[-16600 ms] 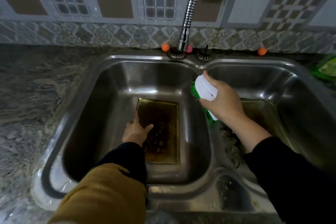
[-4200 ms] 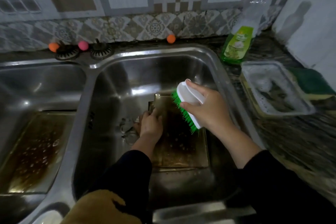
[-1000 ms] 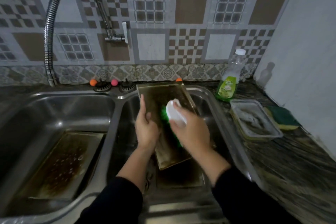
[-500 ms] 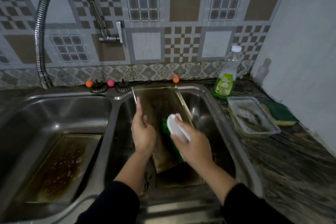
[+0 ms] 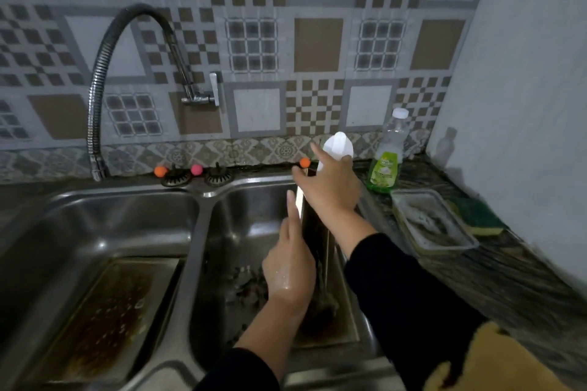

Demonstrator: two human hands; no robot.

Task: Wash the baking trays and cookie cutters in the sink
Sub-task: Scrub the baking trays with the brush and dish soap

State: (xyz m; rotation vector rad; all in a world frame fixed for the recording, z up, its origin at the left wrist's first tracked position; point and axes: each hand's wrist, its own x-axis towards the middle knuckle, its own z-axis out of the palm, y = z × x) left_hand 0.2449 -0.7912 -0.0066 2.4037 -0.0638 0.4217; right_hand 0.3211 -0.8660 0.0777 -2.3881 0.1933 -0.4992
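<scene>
A greasy baking tray [image 5: 314,232] stands on edge in the right basin of the sink [image 5: 203,197], seen almost edge-on. My left hand [image 5: 290,267] holds it from the left side, index finger pointing up along it. My right hand [image 5: 330,187] is at the tray's top edge and grips the white scrub brush [image 5: 338,146], raised above the tray; its bristles are hidden. Another tray [image 5: 330,324] lies flat under it on the basin floor. A third dirty tray [image 5: 104,320] lies in the left basin. Small dark shapes, perhaps cookie cutters [image 5: 246,282], sit on the right basin floor.
A flexible faucet [image 5: 101,73] arches over the left basin. On the right counter stand a green dish-soap bottle [image 5: 386,165], a clear container [image 5: 432,222] and a green-and-yellow sponge [image 5: 476,216]. A white wall closes the right side. Drain plugs and small coloured balls sit behind the sink.
The tray has turned from tilted and face-on to standing nearly edge-on. My right hand has lifted the brush off the tray's face up to its top edge.
</scene>
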